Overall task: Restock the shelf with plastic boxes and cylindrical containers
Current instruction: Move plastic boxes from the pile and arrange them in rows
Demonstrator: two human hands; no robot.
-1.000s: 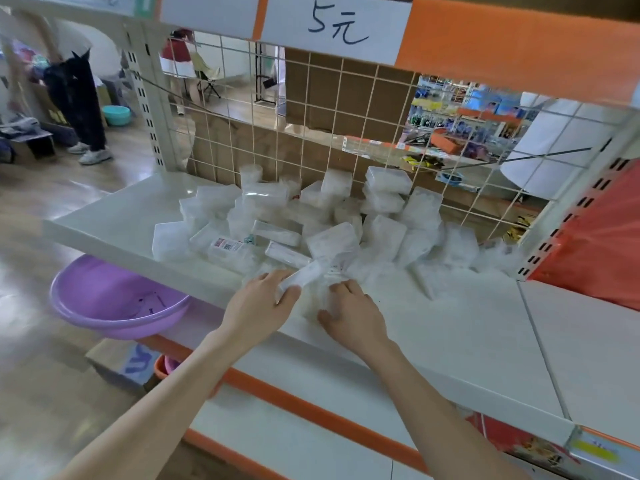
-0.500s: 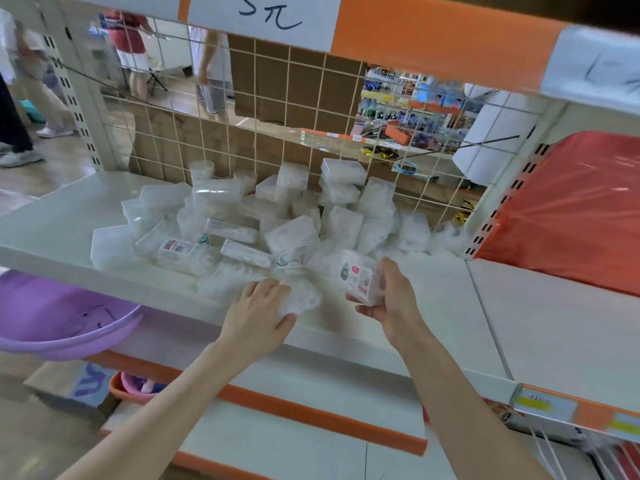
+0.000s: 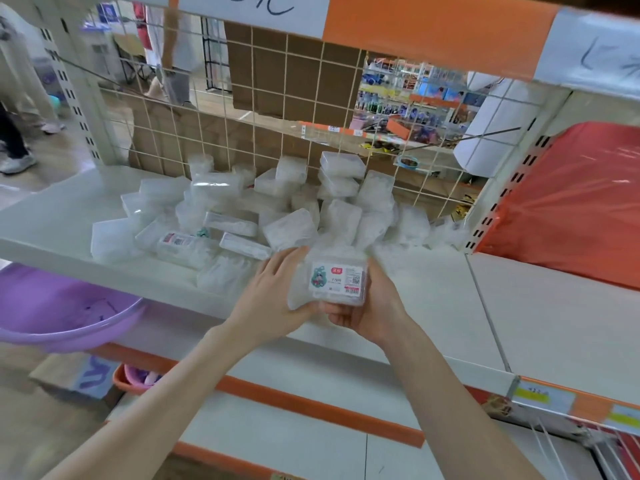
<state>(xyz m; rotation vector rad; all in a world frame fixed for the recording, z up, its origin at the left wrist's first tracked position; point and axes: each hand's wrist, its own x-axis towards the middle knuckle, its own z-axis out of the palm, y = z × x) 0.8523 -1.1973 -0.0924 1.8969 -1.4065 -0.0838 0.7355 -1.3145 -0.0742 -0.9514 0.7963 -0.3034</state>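
Both hands meet over the front part of the white metal shelf [image 3: 519, 306]. The left hand [image 3: 270, 299] grips the left side of a clear rectangular plastic box [image 3: 332, 282]. The right hand [image 3: 377, 310] cups the same box from below and from the right, with its fingers curled under the lower edge. So each hand is closed around this one box. The box is tilted, and its white label with a small cartoon figure and a barcode faces the camera. I cannot tell whether the box touches the shelf or is held a little above it. Just beyond the hands lies a loose heap of clear plastic boxes [image 3: 277, 209], in no order, and the farthest ones lean against the cream wire grid [image 3: 263, 116] at the back of the shelf. At the far left end of the heap stands a small round clear container [image 3: 201, 164]. It is blurred but seems to be cylindrical. Forward and to the left of the left hand lies a long clear box with a barcode sticker [image 3: 180, 242]. Below and to the left of the left hand a purple plastic basin [image 3: 59, 306] sticks out from under the shelf. Well apart to the right of the right hand a red plastic-wrapped bundle [image 3: 571, 209] rests on the neighbouring section.
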